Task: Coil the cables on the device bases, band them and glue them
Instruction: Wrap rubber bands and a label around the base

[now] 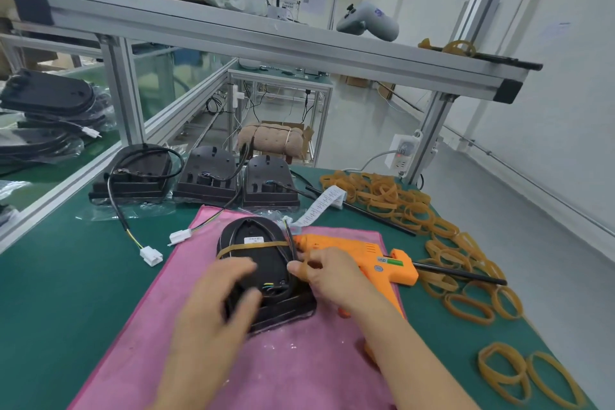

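Observation:
A black device base (263, 263) lies on a pink cloth (273, 359) in front of me, its black cable coiled around the rim. One tan rubber band (253, 247) crosses its upper part. My left hand (219, 296) rests on the base's near left side, fingers curled over the edge and motion-blurred. At the base's right edge, my right hand (324, 271) pinches the cable and band between thumb and forefinger. An orange glue gun (366, 256) lies on the cloth just right of the base, partly behind my right hand.
Three more black bases (133, 176) (209, 176) (268, 181) with loose cables and white connectors (151, 256) stand at the back of the green table. Several rubber bands (399, 200) are scattered along the right side. Black glue sticks (459, 273), a label strip and an aluminium frame surround the area.

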### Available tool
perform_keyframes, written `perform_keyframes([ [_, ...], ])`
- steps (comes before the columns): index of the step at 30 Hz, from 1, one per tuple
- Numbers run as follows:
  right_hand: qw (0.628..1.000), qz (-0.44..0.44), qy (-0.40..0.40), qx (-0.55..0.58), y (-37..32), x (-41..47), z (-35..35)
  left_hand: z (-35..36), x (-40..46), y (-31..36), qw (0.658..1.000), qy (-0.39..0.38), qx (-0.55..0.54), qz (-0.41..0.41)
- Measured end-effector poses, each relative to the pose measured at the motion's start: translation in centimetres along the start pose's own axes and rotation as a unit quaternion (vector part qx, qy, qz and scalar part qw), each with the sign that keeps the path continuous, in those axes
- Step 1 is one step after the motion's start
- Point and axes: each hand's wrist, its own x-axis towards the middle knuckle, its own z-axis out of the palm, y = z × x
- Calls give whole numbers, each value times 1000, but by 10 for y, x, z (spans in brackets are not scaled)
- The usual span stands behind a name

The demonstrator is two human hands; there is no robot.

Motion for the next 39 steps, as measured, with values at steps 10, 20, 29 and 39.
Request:
perform_keyframes([
  [10, 995, 61, -68, -26, 2, 9, -7, -9, 23, 17, 933, 25, -145, -329],
  [20, 978, 97, -77, 170, 7, 10, 2, 1, 25, 23, 881, 99, -326, -327],
  [29, 931, 104, -120, 329, 13, -7, -2, -3, 28, 21, 846, 72, -426, -314],
  [39, 940, -56, -69, 329, -6, -30, -11, -28, 23, 34, 830, 57, -511, -218],
])
